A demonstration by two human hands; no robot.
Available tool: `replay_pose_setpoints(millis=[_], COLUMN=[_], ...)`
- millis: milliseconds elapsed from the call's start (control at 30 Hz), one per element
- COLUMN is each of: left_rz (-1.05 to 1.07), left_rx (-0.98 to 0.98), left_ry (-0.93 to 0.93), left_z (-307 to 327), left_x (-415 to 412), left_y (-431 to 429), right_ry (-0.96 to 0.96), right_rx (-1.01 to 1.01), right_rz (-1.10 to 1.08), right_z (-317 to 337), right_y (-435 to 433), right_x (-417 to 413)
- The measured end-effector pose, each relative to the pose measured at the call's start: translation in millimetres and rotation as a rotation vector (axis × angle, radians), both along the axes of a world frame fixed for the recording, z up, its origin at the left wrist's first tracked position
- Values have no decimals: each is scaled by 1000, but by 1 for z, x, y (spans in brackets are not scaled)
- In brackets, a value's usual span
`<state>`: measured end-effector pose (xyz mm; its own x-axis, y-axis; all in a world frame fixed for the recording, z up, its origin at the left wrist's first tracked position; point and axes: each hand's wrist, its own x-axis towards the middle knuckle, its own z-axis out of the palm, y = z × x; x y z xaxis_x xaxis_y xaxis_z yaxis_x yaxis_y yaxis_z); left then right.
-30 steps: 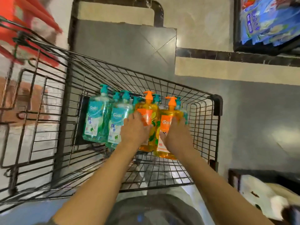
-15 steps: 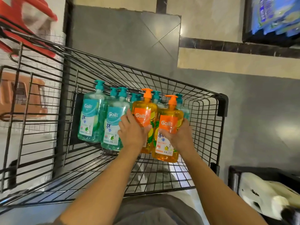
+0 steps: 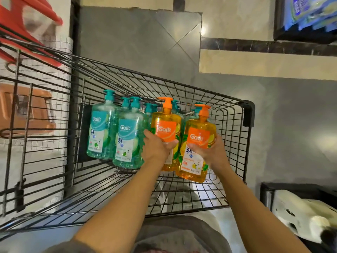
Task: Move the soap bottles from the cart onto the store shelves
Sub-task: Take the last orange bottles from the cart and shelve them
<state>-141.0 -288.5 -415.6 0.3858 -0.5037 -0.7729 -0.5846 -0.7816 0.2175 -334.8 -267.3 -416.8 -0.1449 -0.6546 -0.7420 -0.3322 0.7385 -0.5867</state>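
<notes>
Soap bottles stand at the far end of the cart [image 3: 248, 114], teal ones to the left and two orange ones to the right. A second ago both hands were only laid on the orange pair. Half a second ago the fingers had been closed round them. Now the right orange bottle [image 3: 199, 141] has been raised and tipped toward the camera, with its base apparently clear of the wire floor. A gap is seen between it and the left orange bottle [image 3: 166, 128]. Whether the left orange bottle has left the floor cannot be told. The pick-up of this pair is therefore judged to be under way, and the placing on a shelf is not yet done.

The right orange bottle is gripped at mid-label by the right hand [image 3: 212, 151], thumb across the front and fingers curled round the side. The left orange bottle is gripped in the same manner by the left hand [image 3: 156, 148], which lies between it and the nearest of the teal bottles [image 3: 127, 141]. A shelf [image 3: 302, 36] holding blue packs [image 3: 310, 11] is seen at upper right, well apart from the cart.
</notes>
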Motion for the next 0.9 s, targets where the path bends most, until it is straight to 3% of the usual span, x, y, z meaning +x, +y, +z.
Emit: replay_pose_setpoints(millis=[167, 400, 633, 900], left_rz=[136, 134, 279, 226], left_rx=[-14, 77, 8, -122], left_ry=[166, 204, 339, 399], left_z=[2, -22, 12, 53], left_x=[14, 11, 6, 36], left_y=[3, 9, 13, 24], right_ry=[-179, -237, -195, -109], right_rx=[-4, 47, 3, -88], right_rz=[15, 4, 23, 15], right_z=[-4, -9, -1, 31], right_y=[0, 2, 6, 33], right_x=[-19, -36, -28, -28])
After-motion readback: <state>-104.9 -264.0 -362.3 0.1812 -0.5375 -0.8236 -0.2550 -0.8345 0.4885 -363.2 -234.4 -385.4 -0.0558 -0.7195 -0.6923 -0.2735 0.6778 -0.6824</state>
